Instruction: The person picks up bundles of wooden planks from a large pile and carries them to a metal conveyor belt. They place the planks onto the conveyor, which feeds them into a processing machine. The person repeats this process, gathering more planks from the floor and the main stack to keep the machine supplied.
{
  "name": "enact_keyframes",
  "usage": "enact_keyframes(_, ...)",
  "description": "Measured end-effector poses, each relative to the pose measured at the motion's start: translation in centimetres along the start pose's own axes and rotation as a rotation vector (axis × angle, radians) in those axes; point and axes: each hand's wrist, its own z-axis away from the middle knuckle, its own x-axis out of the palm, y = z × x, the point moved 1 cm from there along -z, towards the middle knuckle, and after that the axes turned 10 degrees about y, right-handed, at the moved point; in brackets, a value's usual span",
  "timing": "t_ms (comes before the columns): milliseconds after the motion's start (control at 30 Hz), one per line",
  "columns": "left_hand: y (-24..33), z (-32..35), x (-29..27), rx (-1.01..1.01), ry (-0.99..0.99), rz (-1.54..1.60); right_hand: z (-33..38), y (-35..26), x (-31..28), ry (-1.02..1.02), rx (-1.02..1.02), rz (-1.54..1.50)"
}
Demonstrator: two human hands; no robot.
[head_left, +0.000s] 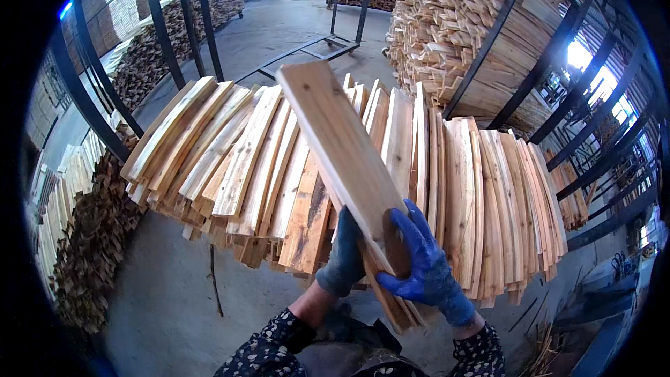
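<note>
A long wooden board [342, 132] with a brown end slants from upper left down toward me, above a stack of boards. My left hand [343, 255], in a dark grey-blue glove, grips its left edge. On the opposite edge, my right hand [424, 269] in a bright blue glove clasps it with the fingers curled over the side. More wood edges show at its near end, so one or more other boards may lie beneath it; I cannot tell how many. Below it, the stacked boards [241, 174] lie side by side, their near ends uneven.
Dark metal posts [160, 24] rise beyond the stack on the left, and others [488, 35] on the right. A low metal frame [300, 52] stands on the concrete floor behind. Tall wood piles [436, 35] flank the aisle. A thin stick [215, 283] lies on the near floor.
</note>
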Motion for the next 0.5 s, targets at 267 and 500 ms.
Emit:
enact_keyframes(267, -1.2, 0.1, 0.0, -0.050, -0.139, -0.040, 0.7, -1.1, -1.8, 0.092, 0.054, -0.123)
enact_keyframes(500, -2.9, -1.1, -1.9, -0.053, -0.235, -0.066, 1.3, -2.6, 0.0, 0.136, -0.005, 0.078)
